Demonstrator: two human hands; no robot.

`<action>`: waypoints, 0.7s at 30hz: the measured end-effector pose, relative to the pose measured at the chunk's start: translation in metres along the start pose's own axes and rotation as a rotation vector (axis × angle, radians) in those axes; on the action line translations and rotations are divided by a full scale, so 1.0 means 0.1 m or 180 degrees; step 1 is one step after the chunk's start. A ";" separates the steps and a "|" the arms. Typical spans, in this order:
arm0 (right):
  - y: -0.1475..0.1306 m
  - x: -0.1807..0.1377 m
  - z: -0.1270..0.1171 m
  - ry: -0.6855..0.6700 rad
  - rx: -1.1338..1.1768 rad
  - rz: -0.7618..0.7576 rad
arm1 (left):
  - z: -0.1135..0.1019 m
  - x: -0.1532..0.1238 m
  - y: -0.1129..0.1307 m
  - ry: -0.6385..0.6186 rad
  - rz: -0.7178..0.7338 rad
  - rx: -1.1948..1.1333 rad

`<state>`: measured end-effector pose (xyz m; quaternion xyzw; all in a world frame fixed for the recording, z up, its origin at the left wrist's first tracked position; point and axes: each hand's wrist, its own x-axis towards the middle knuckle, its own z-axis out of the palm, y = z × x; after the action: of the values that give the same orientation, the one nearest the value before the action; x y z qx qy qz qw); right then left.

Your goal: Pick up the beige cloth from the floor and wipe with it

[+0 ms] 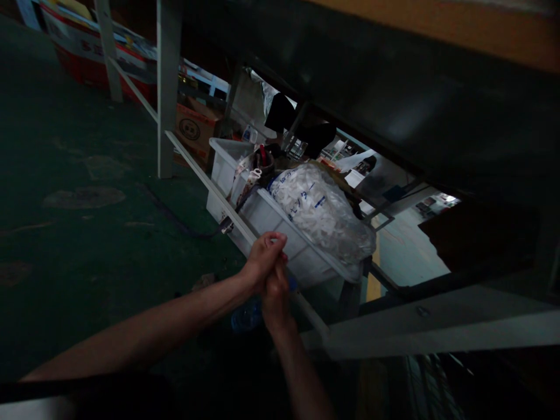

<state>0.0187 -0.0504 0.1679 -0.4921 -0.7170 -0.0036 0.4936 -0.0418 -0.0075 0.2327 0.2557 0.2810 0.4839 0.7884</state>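
Observation:
My two hands meet in the dim middle of the view, in front of a white bin. My right hand (275, 298) is closed around a clear plastic bottle (246, 317). The bottle's pale body shows below and left of that hand, and a blue bit shows at its right. My left hand (263, 256) sits just above with its fingers curled, pressed against the right hand and over a white rail (205, 178). What lies inside the left hand's fingers is hidden.
A white plastic bin (280, 224) under the dark table top (394, 87) holds a clear bag of white parts (321, 213) and tools with red handles. Behind it are a second white bin (225, 160), a cardboard box (192, 129) and white frame legs (166, 87). Dark green floor (79, 221) lies to the left.

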 end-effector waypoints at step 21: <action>0.22 -0.08 -0.17 -0.0621 -0.1638 0.0021 | 0.00 -0.04 -0.20 -0.0146 -0.0285 -0.0212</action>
<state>0.0464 -0.0532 0.1603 -0.6017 -0.7351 -0.1366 0.2809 -0.0308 -0.0197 0.2200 0.2275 0.2578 0.4512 0.8235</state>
